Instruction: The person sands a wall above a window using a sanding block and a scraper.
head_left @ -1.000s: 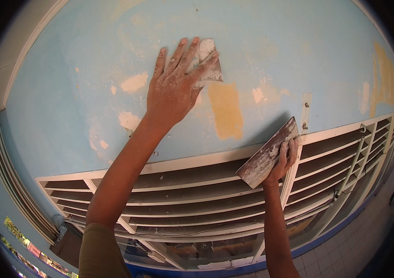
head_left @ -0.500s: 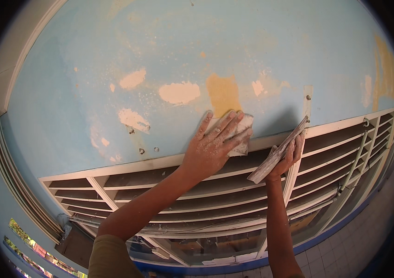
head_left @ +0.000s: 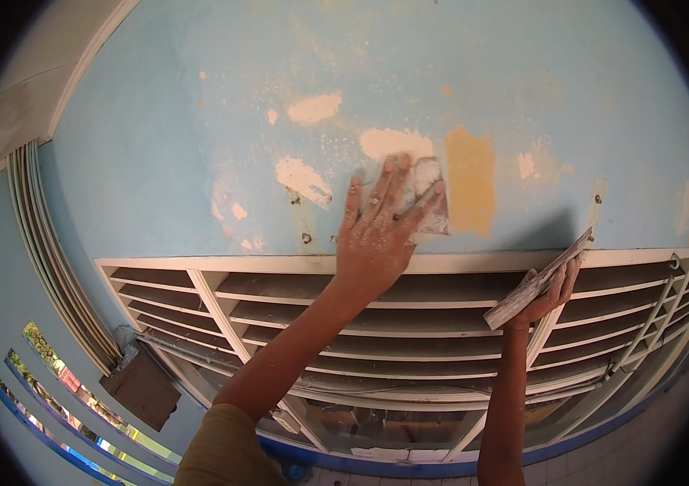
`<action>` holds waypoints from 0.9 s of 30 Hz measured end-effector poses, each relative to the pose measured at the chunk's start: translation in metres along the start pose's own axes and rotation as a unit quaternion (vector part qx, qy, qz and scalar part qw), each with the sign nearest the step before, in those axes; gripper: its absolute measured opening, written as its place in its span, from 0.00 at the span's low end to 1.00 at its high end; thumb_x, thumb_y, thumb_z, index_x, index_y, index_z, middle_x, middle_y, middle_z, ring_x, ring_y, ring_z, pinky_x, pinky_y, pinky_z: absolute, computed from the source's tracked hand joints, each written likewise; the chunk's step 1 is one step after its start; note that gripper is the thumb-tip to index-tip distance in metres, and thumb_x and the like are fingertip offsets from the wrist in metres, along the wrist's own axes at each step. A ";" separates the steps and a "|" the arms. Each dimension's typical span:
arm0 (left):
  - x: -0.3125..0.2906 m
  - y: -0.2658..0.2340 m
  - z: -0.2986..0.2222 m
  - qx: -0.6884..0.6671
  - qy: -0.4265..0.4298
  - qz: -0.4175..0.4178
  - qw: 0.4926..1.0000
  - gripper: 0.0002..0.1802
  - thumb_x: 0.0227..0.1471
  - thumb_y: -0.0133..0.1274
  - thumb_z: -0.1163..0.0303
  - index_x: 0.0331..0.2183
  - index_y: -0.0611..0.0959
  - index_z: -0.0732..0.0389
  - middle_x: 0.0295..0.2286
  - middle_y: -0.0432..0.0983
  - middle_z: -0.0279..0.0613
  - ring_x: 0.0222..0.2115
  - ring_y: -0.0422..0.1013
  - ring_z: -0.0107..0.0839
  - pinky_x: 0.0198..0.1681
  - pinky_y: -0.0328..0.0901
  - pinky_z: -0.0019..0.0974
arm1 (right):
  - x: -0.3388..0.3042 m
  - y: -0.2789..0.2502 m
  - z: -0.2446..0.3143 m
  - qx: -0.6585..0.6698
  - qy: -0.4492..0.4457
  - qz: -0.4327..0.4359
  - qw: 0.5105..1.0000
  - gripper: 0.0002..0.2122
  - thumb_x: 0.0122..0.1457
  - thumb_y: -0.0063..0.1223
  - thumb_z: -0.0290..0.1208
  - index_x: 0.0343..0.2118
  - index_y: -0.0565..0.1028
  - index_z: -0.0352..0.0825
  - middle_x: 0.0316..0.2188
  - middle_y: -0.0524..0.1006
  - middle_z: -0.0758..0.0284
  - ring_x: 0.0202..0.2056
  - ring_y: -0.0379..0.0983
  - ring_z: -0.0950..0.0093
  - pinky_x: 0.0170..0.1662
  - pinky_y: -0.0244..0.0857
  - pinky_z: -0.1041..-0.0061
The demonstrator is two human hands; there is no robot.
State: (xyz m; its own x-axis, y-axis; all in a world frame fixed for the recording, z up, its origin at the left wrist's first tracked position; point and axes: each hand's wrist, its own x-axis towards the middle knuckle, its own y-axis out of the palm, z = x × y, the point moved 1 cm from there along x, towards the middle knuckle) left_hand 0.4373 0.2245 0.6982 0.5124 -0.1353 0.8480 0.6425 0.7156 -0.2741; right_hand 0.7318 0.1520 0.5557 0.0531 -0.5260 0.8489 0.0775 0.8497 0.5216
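Observation:
My left hand [head_left: 378, 219] presses a thin, rectangular flat scraper [head_left: 433, 198] smeared with white against the light blue wall [head_left: 539, 105]. Its fingers are spread over the scraper, slightly blurred, and reach the lower edge of a white putty patch [head_left: 385, 142]. Just right of the scraper is a yellow patch [head_left: 471, 182]. Lower right, my right hand [head_left: 551, 298] grips a flat, dusty grey-white board [head_left: 535, 283] from beneath, tilted and seen nearly edge-on. The board stands away from the wall and casts a shadow on it; what lies on its far face is hidden.
More white patches [head_left: 304, 180] dot the wall at left, with bolts [head_left: 306, 238] below them. White-framed louvred slats [head_left: 377, 320] run under the wall. Pipes [head_left: 61, 251] descend at far left beside a brown box [head_left: 142, 389]. A metal strip [head_left: 599, 202] is at right.
My view has swung left. My left hand and the scraper have moved off the yellow patch, leftward and up the wall to the white patch. My right hand still holds the board.

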 end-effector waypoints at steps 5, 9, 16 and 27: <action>-0.030 0.006 -0.020 -0.036 -0.126 -0.001 0.991 0.46 0.49 0.59 0.75 0.69 0.65 0.64 0.72 0.52 0.51 0.74 0.45 0.50 0.73 0.39 0.65 | 0.007 0.003 0.011 -0.010 -0.001 -0.005 1.000 0.24 0.71 0.52 0.39 0.64 0.67 0.33 0.63 0.65 0.55 0.67 0.62 0.51 0.70 0.60 0.45; -0.027 0.001 -0.004 -0.030 -0.064 0.021 0.997 0.48 0.48 0.60 0.76 0.70 0.64 0.61 0.72 0.53 0.49 0.74 0.46 0.46 0.74 0.40 0.63 | 0.011 -0.006 0.013 0.002 -0.010 0.017 1.000 0.23 0.68 0.58 0.30 0.63 0.67 0.35 0.64 0.67 0.53 0.65 0.65 0.49 0.66 0.63 0.47; 0.039 -0.001 -0.007 -0.039 -0.135 -0.079 0.987 0.45 0.53 0.59 0.73 0.70 0.63 0.59 0.72 0.52 0.41 0.74 0.47 0.41 0.75 0.39 0.57 | 0.000 0.001 0.004 -0.001 -0.006 0.010 1.000 0.21 0.73 0.47 0.37 0.64 0.67 0.33 0.64 0.65 0.55 0.67 0.63 0.53 0.70 0.58 0.47; 0.142 -0.031 0.100 0.077 -0.080 -0.196 0.974 0.37 0.65 0.53 0.64 0.71 0.62 0.55 0.72 0.54 0.45 0.73 0.48 0.47 0.74 0.41 0.60 | 0.006 0.002 0.012 0.010 0.005 0.014 1.000 0.21 0.73 0.47 0.38 0.63 0.68 0.32 0.62 0.66 0.53 0.66 0.63 0.52 0.70 0.57 0.43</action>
State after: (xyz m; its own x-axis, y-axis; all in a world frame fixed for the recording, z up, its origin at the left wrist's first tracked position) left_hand 0.4333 0.2519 0.8720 0.1418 -0.3181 0.9374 0.6714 0.7268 0.1451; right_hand 0.7203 0.1510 0.5625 0.0643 -0.5020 0.8625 0.0553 0.8647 0.4992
